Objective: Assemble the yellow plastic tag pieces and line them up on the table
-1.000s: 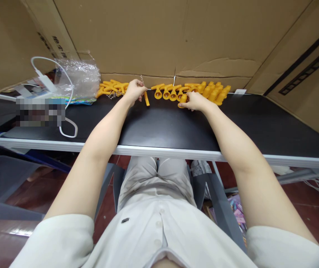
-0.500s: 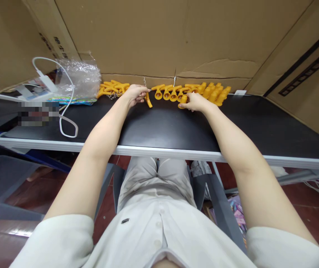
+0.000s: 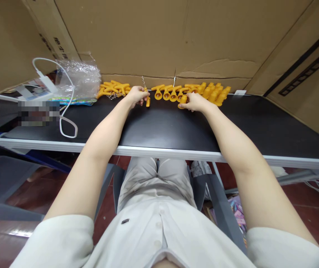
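Note:
My left hand (image 3: 137, 96) is closed around a corkscrew (image 3: 148, 102) with a yellow handle, its metal spiral pointing up towards the cardboard. In my right hand (image 3: 195, 102) is a yellow bell-shaped piece (image 3: 183, 102), pinched by the fingers low over the black tabletop; the hand hides part of it. Just beyond the hands stands a row of yellow pieces (image 3: 166, 95) with round openings facing me. Left of my left hand lies a pile of yellow corkscrew handles (image 3: 113, 88) with metal spirals among them.
More yellow bell-shaped pieces (image 3: 214, 93) stand grouped right of my right hand. Clear plastic bags (image 3: 78, 79) and a looping white cable (image 3: 71, 85) lie at the left. A cardboard wall (image 3: 148, 41) closes off the back of the black table (image 3: 170, 130).
My left hand has turned the corkscrew slightly, so its handle hangs more upright and its spiral has shifted a little left. My right hand has stayed in place.

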A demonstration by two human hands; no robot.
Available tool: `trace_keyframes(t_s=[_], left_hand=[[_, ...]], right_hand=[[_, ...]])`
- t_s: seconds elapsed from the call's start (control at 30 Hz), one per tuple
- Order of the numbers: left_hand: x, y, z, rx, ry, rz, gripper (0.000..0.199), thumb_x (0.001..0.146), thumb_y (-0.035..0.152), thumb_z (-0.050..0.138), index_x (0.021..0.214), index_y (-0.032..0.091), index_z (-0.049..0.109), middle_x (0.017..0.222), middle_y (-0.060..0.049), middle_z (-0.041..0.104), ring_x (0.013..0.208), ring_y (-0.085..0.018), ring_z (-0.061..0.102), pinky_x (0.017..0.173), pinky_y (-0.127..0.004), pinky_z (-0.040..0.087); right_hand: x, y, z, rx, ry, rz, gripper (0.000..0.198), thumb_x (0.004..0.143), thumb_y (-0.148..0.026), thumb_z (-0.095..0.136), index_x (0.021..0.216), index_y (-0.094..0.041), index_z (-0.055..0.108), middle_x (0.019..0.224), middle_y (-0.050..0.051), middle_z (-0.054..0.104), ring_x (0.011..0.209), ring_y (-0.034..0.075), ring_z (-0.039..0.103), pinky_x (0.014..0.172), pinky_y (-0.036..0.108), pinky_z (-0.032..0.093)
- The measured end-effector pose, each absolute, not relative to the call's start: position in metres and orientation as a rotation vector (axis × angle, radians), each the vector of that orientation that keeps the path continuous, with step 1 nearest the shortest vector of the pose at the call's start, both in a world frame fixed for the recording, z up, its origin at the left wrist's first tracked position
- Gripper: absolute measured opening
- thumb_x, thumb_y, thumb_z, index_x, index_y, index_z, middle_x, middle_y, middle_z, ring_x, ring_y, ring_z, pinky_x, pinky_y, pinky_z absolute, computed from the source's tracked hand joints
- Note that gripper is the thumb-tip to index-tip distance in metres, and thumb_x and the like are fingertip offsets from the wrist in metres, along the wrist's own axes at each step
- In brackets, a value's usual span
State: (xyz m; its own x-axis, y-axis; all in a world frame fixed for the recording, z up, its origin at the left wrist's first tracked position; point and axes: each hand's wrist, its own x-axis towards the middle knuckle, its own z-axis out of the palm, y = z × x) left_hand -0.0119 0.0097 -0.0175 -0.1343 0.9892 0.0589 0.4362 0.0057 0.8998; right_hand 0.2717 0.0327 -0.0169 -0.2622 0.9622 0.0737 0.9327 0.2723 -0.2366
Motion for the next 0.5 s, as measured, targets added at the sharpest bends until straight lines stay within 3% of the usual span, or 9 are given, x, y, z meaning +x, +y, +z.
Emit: trace_keyframes(t_s=[0.2,0.37,0.5], left_hand=[[-0.009,0.015,-0.030,1.687,1.727,0.925,0.022,0.096,0.009,0.064,0.081,0.023,0.055,0.060,0.003,0.057,0.049,-0.012,0.049,0.066,-0.030,0.052],[-0.010,0.023,-0.035,1.752,1.786,0.899,0.010,0.098,0.016,0.065,0.093,0.022,0.059,0.062,0.003,0.056,0.055,-0.017,0.059,0.074,-0.036,0.061],[-0.014,0.025,-0.034,1.895,1.901,0.825,0.004,0.099,0.022,0.066,0.102,0.020,0.066,0.072,-0.003,0.063,0.079,-0.029,0.076,0.089,-0.043,0.066]], right_hand=[[0.269,0.027,-0.015,-1.789,-2.319,0.197,0.028,0.100,-0.034,0.082,0.121,-0.018,0.075,0.078,0.006,0.074,0.069,0.027,0.075,0.085,0.044,0.065],[0.272,0.032,-0.017,-1.753,-2.336,0.232,0.034,0.098,-0.040,0.084,0.123,-0.019,0.075,0.076,0.005,0.073,0.072,0.030,0.076,0.084,0.046,0.066],[0.273,0.034,-0.018,-1.749,-2.343,0.210,0.033,0.097,-0.040,0.084,0.122,-0.020,0.074,0.077,0.006,0.074,0.069,0.029,0.075,0.082,0.046,0.066]])
